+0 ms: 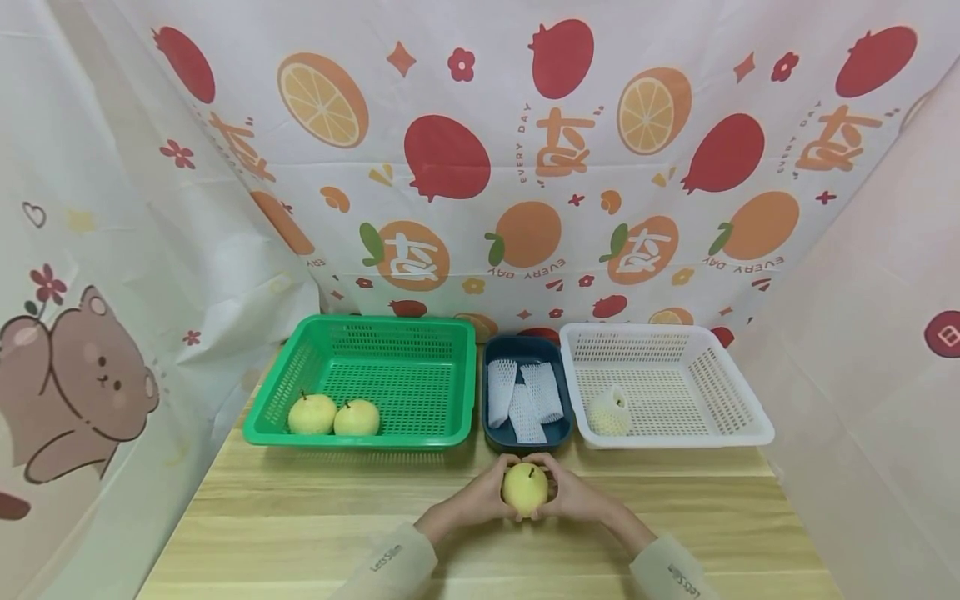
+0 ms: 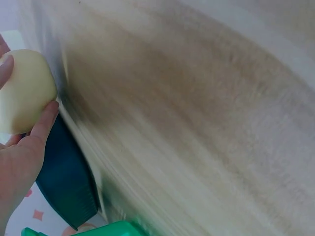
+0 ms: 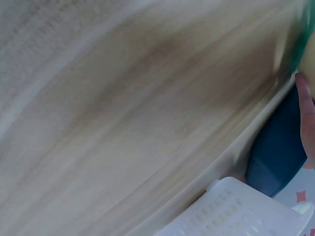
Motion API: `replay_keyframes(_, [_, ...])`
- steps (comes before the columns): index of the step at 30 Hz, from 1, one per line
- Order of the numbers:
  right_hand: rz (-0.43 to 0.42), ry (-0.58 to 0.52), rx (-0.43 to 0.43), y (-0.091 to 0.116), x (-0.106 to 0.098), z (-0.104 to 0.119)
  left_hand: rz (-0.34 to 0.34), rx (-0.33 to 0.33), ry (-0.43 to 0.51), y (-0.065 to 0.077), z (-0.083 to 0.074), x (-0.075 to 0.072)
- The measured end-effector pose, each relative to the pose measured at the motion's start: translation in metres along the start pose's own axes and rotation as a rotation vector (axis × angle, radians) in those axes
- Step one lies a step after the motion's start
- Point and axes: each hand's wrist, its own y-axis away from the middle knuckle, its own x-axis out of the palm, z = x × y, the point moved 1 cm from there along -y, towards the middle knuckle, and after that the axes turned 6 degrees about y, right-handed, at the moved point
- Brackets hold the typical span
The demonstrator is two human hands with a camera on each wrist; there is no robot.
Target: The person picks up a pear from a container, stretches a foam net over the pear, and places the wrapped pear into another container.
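Observation:
A round yellow pear [image 1: 525, 490] with a dark stem on top is held between both hands, over the front of the table just below the dark blue bin. My left hand [image 1: 483, 497] curls round its left side, and my right hand [image 1: 576, 499] grips the right side. In the left wrist view, fingers [image 2: 45, 120] press along the pale pear [image 2: 29, 88]. Only a finger [image 3: 306, 115] and a sliver of the pear show at the edge of the right wrist view.
A green basket [image 1: 405, 440] at left holds two pears [image 1: 357, 418]. The dark blue bin [image 1: 493, 435] contains several white foam net sleeves [image 1: 542, 392]. At right, one pear in a foam net [image 1: 610, 412] sits in a white basket [image 1: 678, 440]. A printed cloth [image 1: 480, 100] hangs behind.

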Motion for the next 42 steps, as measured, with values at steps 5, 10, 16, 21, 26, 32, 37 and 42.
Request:
replay_keyframes(5, [0.01, -0.005, -0.011, 0.002, 0.003, -0.005, 0.001, -0.03, -0.027, 0.002, 0.002, 0.004])
replay_keyframes(10, [-0.002, -0.003, -0.014, 0.004, 0.006, -0.006, -0.012, -0.032, -0.03, 0.002, 0.003, 0.007])
replay_keyframes(16, [0.002, 0.038, -0.002, 0.005, 0.007, -0.006, -0.029, -0.018, -0.045, 0.004, 0.004, 0.01])
replay_keyframes(21, [-0.006, 0.097, -0.003, 0.005, 0.008, -0.005, -0.037, 0.006, -0.06, 0.006, 0.003, 0.013])
replay_keyframes(26, [-0.01, 0.13, 0.002, 0.007, 0.009, -0.006, -0.022, 0.004, -0.072, 0.007, 0.002, 0.013])
replay_keyframes(32, [-0.017, 0.14, 0.012, 0.008, 0.01, -0.004, -0.014, -0.018, 0.057, 0.011, 0.003, 0.011])
replay_keyframes(37, [-0.019, 0.165, 0.041, 0.008, 0.012, -0.002, -0.142, -0.096, 0.296, 0.012, 0.004, 0.009])
replay_keyframes(42, [-0.032, 0.182, 0.045, 0.009, 0.012, -0.001, -0.472, -0.155, 0.298, 0.005, 0.005, 0.005])
